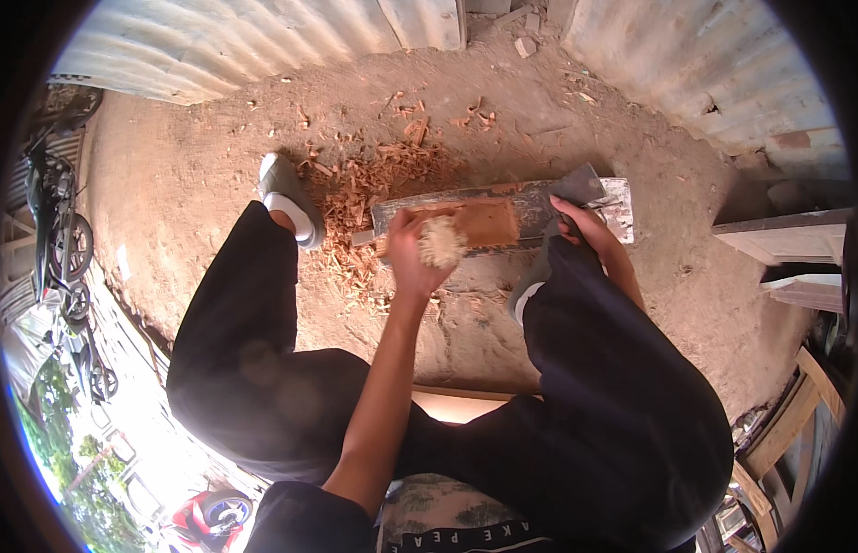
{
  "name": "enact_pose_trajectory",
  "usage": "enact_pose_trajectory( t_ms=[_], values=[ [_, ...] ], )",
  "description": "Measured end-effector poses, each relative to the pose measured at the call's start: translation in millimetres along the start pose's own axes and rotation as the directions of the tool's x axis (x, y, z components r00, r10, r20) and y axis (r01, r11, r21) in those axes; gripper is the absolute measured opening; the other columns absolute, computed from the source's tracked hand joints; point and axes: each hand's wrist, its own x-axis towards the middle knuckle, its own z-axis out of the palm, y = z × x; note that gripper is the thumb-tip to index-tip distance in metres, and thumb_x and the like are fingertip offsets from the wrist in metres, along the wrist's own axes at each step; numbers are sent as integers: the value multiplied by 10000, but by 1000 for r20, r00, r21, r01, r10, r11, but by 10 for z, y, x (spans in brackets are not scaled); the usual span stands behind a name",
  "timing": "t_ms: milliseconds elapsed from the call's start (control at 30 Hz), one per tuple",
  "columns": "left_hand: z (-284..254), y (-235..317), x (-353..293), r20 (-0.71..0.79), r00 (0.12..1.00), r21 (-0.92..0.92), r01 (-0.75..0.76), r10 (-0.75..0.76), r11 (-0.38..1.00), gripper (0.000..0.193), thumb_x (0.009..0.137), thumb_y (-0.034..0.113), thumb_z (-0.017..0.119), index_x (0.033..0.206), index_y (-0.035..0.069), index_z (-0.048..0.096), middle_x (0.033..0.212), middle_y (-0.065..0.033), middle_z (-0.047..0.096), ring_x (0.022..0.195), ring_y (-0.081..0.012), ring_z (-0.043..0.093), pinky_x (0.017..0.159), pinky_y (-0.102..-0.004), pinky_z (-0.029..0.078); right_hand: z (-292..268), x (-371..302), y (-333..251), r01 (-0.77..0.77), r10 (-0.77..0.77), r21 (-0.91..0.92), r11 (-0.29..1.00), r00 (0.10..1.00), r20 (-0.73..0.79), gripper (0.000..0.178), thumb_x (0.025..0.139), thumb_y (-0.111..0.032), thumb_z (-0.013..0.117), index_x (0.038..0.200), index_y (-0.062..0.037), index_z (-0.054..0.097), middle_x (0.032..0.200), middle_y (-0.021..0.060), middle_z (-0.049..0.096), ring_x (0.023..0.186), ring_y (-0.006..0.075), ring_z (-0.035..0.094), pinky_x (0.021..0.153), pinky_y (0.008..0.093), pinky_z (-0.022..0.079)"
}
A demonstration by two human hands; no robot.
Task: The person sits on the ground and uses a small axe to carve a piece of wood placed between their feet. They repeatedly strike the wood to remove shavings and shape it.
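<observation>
I sit over a grey weathered plank (576,205) that lies on the dirt. My left hand (406,249) is closed around a piece of reddish-brown wood (489,221) with a pale, rough-cut end toward me, and holds it on the plank. My right hand (584,226) grips the handle of a hatchet; its dark grey head (576,184) rests at the plank's right part, just right of the wood piece. My legs in black trousers spread to both sides, and my grey shoes (286,189) stand beside the plank.
Reddish wood chips (364,184) lie scattered on the dirt left of and behind the plank. Corrugated metal sheets (724,64) wall the back. Wooden boards (788,235) are stacked at the right, and motorbikes (56,230) are parked at the left.
</observation>
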Motion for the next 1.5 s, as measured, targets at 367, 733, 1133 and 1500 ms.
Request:
enact_pose_trajectory(
  t_ms=[367,733,1133,1500],
  values=[
    [603,158,764,393,909,-632,380,-143,675,269,889,258,789,943,14,690,853,-31,699,783,-127,643,718,-296,511,75,-281,-175,-152,155,196,969,988,2,518,909,-560,668,707,-131,460,529,-12,405,369,107,390,344,276,308],
    [1008,-40,794,648,748,-743,662,-145,94,304,892,341,749,835,56,660,650,31,490,516,-73,376,481,-261,269,51,-257,-125,-187,176,276,943,982,65,570,873,-593,695,688,-117,441,484,-8,363,357,139,378,360,296,327],
    [1050,-89,592,553,808,-778,588,-204,220,325,859,338,769,807,87,570,650,39,451,560,-77,404,509,-271,312,93,-293,-80,-75,74,242,967,997,11,555,898,-570,679,677,-119,444,469,-14,360,342,116,389,339,277,315],
    [990,-359,262,503,851,-710,508,-152,488,358,916,316,723,1118,30,647,983,-20,646,905,-156,595,813,-320,497,63,-221,13,-7,10,193,981,1000,-11,552,870,-574,714,720,-94,484,501,-10,406,375,117,426,353,282,322]
  ],
)
